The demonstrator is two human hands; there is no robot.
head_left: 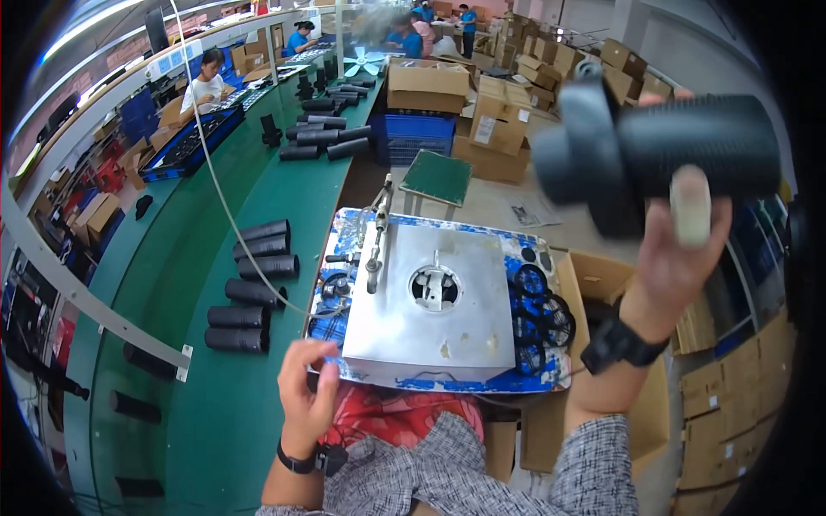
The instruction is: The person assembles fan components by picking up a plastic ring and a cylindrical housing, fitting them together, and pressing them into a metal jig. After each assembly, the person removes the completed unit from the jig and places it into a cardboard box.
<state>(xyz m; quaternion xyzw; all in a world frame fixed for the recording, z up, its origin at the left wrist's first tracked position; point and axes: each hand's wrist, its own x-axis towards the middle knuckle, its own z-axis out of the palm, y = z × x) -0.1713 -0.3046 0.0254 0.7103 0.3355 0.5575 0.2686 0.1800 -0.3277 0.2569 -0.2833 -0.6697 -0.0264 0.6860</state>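
High at the right, my right hand [688, 232] is closed around a black cylindrical plastic housing [705, 142]. The housing lies sideways, with a ribbed tube at one end and a wider collar towards the left; it is somewhat blurred. A pale cover wraps my right thumb. My left hand [308, 391] is empty, its fingers loosely bent and apart, near the front left corner of a silver metal box [387, 318]. Set in the box's top is a round opening with a metal fixture [435, 289] inside. A lever clamp [377, 236] stands at the box's left.
Black round grilles [542, 318] lie right of the box on a blue-white board [538, 383]. Black tubes [238, 328] rest on the green bench [194, 421] at left. An open carton [637, 421] stands at right, a green stool [437, 178] beyond. A co-worker [206, 86] sits across the bench.
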